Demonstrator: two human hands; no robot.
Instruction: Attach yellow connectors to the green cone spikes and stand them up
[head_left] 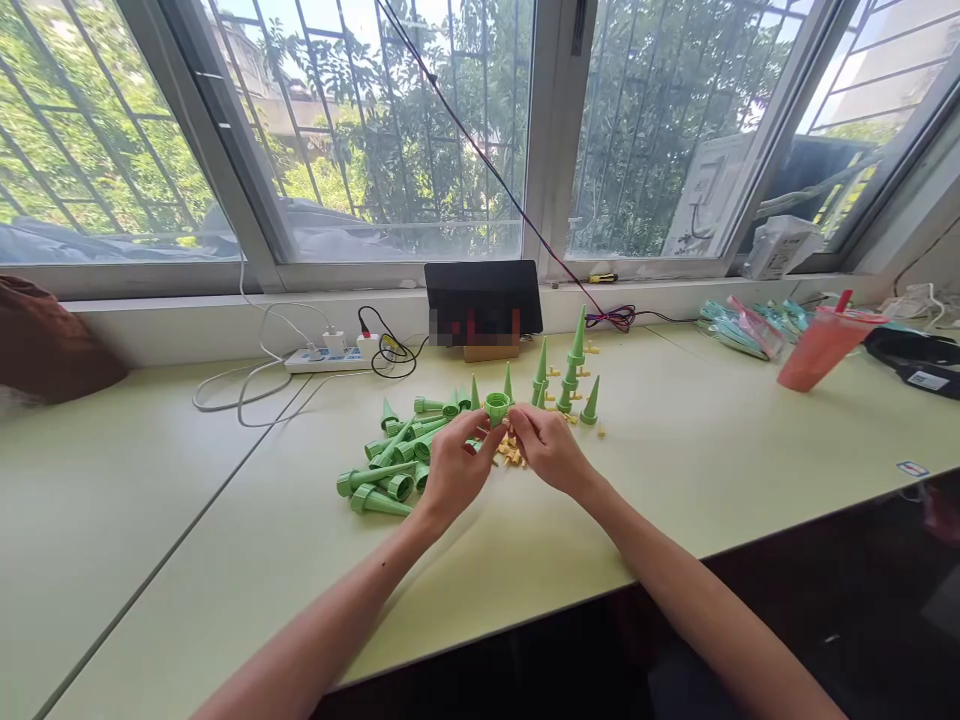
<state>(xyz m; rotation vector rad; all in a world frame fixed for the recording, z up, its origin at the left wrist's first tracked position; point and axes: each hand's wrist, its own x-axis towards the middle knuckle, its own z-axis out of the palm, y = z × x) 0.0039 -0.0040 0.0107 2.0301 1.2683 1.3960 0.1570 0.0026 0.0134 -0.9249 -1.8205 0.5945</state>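
Note:
My left hand is closed around a green plastic watering spike, its wide open end facing up. Right beside that spike, my right hand pinches with thumb and forefinger; whatever sits between those fingertips is too small to make out. A small heap of yellow plastic valves lies under and between my hands. To the left, many loose green spikes are piled on their sides. Behind my right hand, stacked spikes with yellow valves stand tip up, with a single spike near them.
A dark tablet leans on a small cardboard box at the back. A power strip with cables lies back left. Plastic packets and a red cup with a straw stand at the right. The table's front edge runs below my forearms.

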